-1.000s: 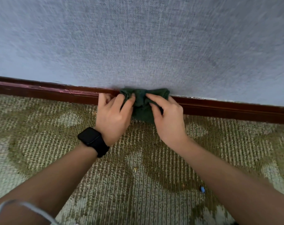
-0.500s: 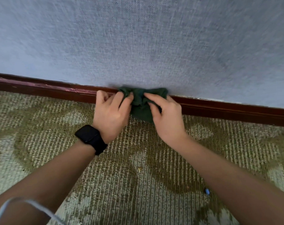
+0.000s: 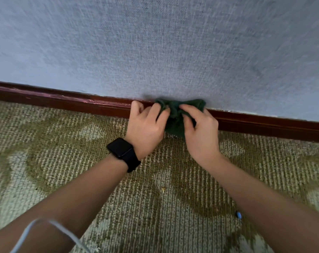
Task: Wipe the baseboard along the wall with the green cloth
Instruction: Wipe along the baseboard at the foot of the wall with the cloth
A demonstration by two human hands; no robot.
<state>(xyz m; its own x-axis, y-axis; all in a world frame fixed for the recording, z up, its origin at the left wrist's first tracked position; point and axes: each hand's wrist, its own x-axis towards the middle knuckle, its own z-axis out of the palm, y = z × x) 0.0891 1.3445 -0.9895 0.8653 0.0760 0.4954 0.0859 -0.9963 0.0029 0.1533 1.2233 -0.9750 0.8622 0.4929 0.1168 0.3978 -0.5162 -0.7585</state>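
Currently the green cloth (image 3: 175, 123) sits bunched against the baseboard (image 3: 63, 103), just right of frame centre, its top edge reaching the foot of the wall (image 3: 155, 52) and its lower part hanging to the carpet (image 3: 63, 161).

Left hand (image 3: 146, 128), watch (image 3: 123, 152) on its wrist: curled, pinching the cloth's left edge, with one finger apart on the board's top.
Right hand (image 3: 200, 134): fingers arched and curled into the cloth's middle and right side.

Judgement: the two-handed pinch gathers the fabric into a thick pad so it covers both the face and top lip of the board.

Versus a second ago: hands and cloth lie slightly further right in frame. A blue speck (image 3: 238, 214) on the carpet also shifts right, so most of this is head motion; real travel along the board looks small. Right fingers now look more arched than flat.
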